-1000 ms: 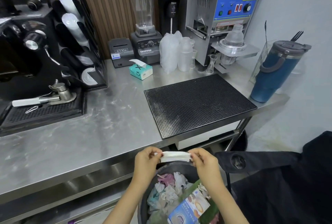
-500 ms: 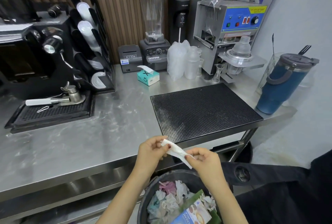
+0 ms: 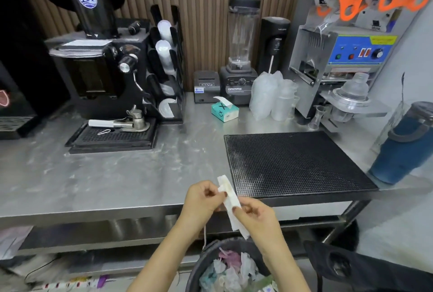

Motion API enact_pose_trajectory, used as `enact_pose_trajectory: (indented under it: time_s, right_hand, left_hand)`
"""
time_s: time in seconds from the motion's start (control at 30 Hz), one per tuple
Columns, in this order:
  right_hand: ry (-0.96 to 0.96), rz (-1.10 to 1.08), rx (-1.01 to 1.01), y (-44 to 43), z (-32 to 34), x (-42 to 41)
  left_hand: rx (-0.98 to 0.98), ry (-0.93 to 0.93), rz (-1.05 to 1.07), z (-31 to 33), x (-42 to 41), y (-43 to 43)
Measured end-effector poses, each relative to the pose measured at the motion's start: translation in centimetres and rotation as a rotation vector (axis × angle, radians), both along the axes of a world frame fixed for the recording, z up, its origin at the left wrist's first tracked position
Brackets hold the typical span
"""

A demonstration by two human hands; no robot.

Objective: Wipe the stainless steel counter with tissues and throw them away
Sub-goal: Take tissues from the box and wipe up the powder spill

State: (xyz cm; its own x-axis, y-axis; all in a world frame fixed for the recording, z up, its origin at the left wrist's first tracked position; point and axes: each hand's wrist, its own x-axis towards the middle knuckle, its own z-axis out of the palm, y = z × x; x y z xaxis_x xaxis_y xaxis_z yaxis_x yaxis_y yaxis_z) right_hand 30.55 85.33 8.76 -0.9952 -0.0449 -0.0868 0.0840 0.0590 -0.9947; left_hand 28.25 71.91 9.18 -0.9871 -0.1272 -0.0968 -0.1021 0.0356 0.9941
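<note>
A folded white tissue (image 3: 230, 202) is held between both hands at the front edge of the stainless steel counter (image 3: 131, 174). My left hand (image 3: 203, 198) pinches its upper end. My right hand (image 3: 254, 215) pinches it lower down, and the strip hangs steeply toward the bin. Below my hands stands a dark trash bin (image 3: 201, 266) holding crumpled tissues and packaging. A teal tissue box (image 3: 224, 110) with a sheet sticking up sits at the back of the counter.
A black rubber mat (image 3: 293, 162) covers the counter's right part. A coffee machine with drip tray (image 3: 112, 137) stands left, a blender (image 3: 240, 57), stacked plastic cups (image 3: 274, 97) and a cup sealer (image 3: 346, 62) along the back, a blue tumbler (image 3: 403, 146) far right.
The tissue, held level between both hands a second ago, now hangs steeply: my left hand rose with one end, my right hand dropped. The view tilted up.
</note>
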Motion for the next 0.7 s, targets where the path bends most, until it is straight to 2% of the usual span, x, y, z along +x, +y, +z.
enact_pose_trajectory:
  time_s: [0.13, 0.47, 0.7]
  right_hand:
    - [0.015, 0.008, 0.044, -1.5, 0.5, -0.8]
    - [0.018, 0.146, -0.039, -8.6, 1.7, -0.8]
    - [0.058, 0.364, 0.111, -18.6, 0.9, -0.1]
  left_hand:
    - [-0.017, 0.028, 0.047, 1.0, 1.0, -1.2]
    - [0.137, -0.024, 0.344, 1.6, 4.3, -8.3]
    - [0.197, -0.079, 0.485, 1.2, 6.2, -17.2]
